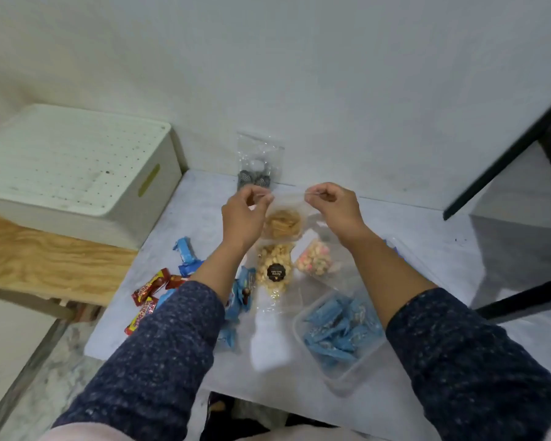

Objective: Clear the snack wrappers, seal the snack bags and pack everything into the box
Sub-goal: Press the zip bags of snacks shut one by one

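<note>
Left hand [242, 211] and right hand [331, 202] each pinch a top corner of the cracker bag [282, 222]; seal runs 9-to-3 between them.

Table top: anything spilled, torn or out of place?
No spill visible. Red wrappers and blue wrappers lie scattered loose at the table's left edge, outside the clear container. Both hands pinch the cracker bag's top.
</note>
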